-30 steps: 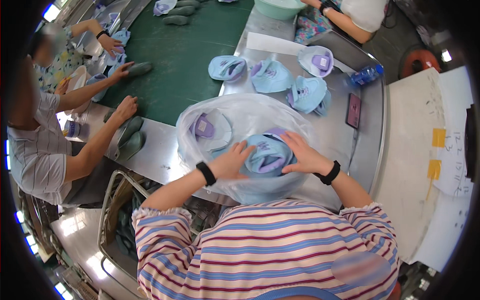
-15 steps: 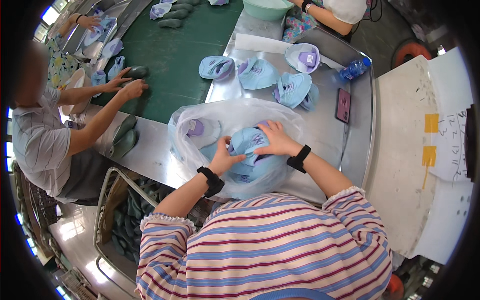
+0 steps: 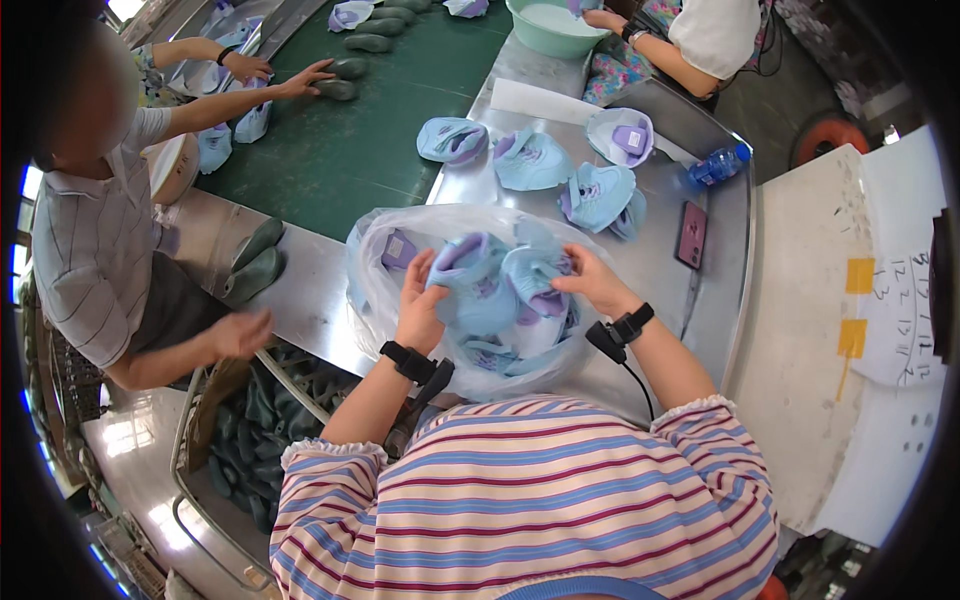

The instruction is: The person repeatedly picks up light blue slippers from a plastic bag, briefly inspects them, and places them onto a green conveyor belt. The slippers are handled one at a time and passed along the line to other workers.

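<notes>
My left hand (image 3: 420, 305) is closed on the edge of a light blue shoe upper (image 3: 465, 285) with a purple lining. Its neighbour, a second light blue shoe upper (image 3: 533, 272), is pinched at its right side by my right hand (image 3: 597, 284). Both uppers are side by side and touching, above the mouth of a clear plastic bag (image 3: 507, 387). More blue uppers lie inside the bag, partly hidden under the held ones. Black bands circle both my wrists.
Several shoe uppers (image 3: 532, 160) lie on the metal table, near a phone (image 3: 691, 235) and a blue bottle (image 3: 718, 165). Dark green shoe lasts (image 3: 257, 275) rest left of the bag, others fill a cart (image 3: 190, 425). A co-worker (image 3: 95, 245) reaches over the green belt (image 3: 320, 180).
My hands have spread apart and raised the uppers; one upper now shows in each hand. The co-worker's one hand moved farther along the belt, the other drew back toward the cart.
</notes>
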The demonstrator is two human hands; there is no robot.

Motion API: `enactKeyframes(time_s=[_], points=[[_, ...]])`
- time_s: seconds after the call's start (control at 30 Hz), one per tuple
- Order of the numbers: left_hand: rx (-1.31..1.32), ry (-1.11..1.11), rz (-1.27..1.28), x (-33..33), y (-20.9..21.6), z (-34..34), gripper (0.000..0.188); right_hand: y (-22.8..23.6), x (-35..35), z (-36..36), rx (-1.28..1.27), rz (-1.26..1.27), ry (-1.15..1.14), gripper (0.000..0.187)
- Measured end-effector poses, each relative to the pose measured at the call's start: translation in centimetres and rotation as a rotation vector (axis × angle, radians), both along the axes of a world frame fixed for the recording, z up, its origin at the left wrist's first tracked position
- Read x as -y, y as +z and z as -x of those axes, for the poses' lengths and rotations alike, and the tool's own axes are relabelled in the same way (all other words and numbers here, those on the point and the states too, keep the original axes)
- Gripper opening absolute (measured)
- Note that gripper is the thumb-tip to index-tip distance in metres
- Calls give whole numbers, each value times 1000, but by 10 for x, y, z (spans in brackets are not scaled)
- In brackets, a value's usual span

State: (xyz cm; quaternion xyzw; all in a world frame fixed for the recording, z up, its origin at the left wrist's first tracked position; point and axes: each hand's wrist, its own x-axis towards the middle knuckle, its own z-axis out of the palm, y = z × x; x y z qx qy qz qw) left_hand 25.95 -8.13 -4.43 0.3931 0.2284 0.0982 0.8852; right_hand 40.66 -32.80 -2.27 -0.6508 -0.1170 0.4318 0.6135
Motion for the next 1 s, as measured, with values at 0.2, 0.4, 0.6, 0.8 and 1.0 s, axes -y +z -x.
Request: enactKeyframes(time_s=[0.2, 0.4, 0.6, 0.8, 1.0], points=[[206, 339, 247, -9, 30, -9, 68, 7, -1, 6, -505, -573, -121, 61], [237, 263, 340, 28, 41, -19, 66, 45, -64, 14, -227, -505, -58, 76], [368, -102, 73, -7, 22, -17, 62, 47, -95, -6, 67, -338, 39, 66], [198, -352, 284, -57, 16, -17, 61, 57, -102, -29, -118, -345, 80, 90], [-104, -287, -52, -58, 10, -40, 59, 23, -123, -64, -317, -328, -102, 59]])
